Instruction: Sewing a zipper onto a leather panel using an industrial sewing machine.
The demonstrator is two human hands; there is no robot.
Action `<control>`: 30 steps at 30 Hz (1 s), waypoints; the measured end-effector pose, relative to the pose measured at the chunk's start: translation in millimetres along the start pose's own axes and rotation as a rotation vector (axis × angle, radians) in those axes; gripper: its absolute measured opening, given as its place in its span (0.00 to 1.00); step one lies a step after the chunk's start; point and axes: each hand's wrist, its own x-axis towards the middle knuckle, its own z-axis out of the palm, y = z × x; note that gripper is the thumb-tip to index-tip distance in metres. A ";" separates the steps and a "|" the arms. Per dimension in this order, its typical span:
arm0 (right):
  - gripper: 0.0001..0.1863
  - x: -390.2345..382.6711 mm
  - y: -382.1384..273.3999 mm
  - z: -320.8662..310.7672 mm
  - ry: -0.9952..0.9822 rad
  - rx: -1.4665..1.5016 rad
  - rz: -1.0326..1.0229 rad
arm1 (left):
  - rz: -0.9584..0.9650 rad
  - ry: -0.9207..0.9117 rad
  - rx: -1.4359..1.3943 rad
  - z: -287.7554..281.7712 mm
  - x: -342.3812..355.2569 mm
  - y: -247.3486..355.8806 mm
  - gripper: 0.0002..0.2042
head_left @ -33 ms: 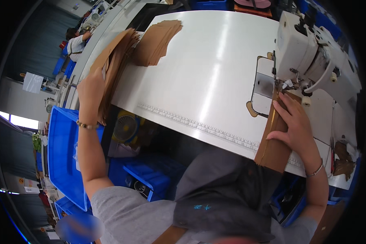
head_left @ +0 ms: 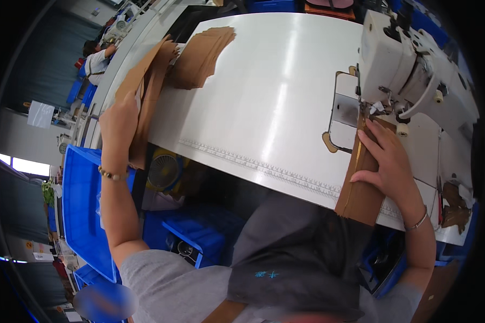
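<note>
A long brown leather strip [head_left: 361,185] lies on the white sewing table [head_left: 275,91], running from the needle area of the white sewing machine [head_left: 409,70] back over the near table edge, where its lower end hangs past the rim. The right hand [head_left: 388,159] rests flat on top of this strip, fingers [head_left: 373,141] stretched forward and held close together toward the needle, thumb pointing left across the leather; it presses rather than pinches. The right forearm comes up from the lower right, bent at the elbow, with a thin bracelet [head_left: 416,222] at the wrist.

The left arm reaches far out to the left side, nearly straight, its wrist bearing a beaded bracelet [head_left: 111,173]. The left hand [head_left: 118,121] is closed around the lower part of a bundle of brown cut pieces [head_left: 148,81], which it holds upright and leaning at the table's left edge. Just beyond the bundle, a flat stack of similar brown pieces [head_left: 202,56] lies on the tabletop.

A ruler strip [head_left: 258,164] runs along the table's near edge. Below the left arm stands a blue plastic bin [head_left: 81,210], beside a small fan [head_left: 164,171] under the table.
</note>
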 end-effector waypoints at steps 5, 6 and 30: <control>0.51 8.1 -1.5 0.1 0.013 -0.056 -0.035 | 0.313 0.252 -0.231 -89.5 -30.1 79.3 0.21; 0.51 8.0 -0.4 0.6 0.022 -0.063 -0.056 | 0.360 0.269 -0.373 -104.3 -38.7 96.7 0.26; 0.26 14.7 0.0 6.7 0.122 0.045 -0.104 | -0.470 -0.345 -0.684 46.1 -81.5 84.9 0.35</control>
